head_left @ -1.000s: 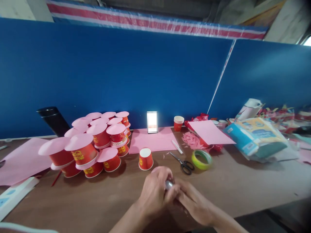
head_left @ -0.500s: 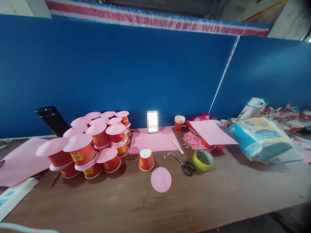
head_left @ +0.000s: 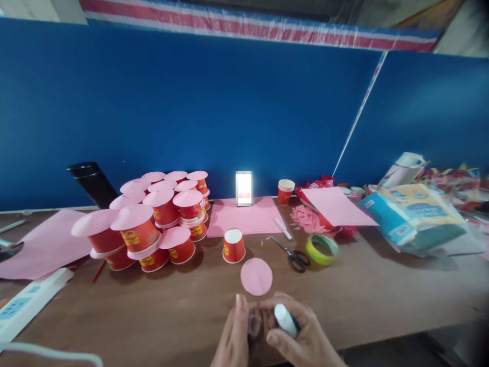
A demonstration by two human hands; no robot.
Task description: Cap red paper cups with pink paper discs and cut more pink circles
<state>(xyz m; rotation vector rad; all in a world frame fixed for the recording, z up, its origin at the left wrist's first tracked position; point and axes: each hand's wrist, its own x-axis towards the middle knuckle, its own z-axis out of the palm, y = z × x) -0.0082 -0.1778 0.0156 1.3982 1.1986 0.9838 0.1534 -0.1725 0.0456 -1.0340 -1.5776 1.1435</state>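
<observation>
My left hand (head_left: 234,331), fingers curled, holds a small see-through cap (head_left: 253,324) near the table's front edge. Beside it, my right hand (head_left: 301,331) is closed around a white-ended glue stick (head_left: 285,320). Just beyond both hands lies a pink paper disc (head_left: 256,277), flat on the table. An upside-down red paper cup (head_left: 234,246) stands behind the disc to the left. Black-handled scissors (head_left: 297,260) and a yellow-green tape roll (head_left: 322,250) rest right of the disc.
At left, red cups topped with pink discs (head_left: 135,224) stand stacked, by a black bottle (head_left: 93,183) and a white power strip (head_left: 34,300). Pink sheets (head_left: 244,224) lie at the back, near nested cups (head_left: 286,192). A blue-yellow package (head_left: 416,214) sits at right.
Both my hands have come into view at the bottom, holding the glue stick and the cap. The whole scene has shifted slightly right and up as the camera moved.
</observation>
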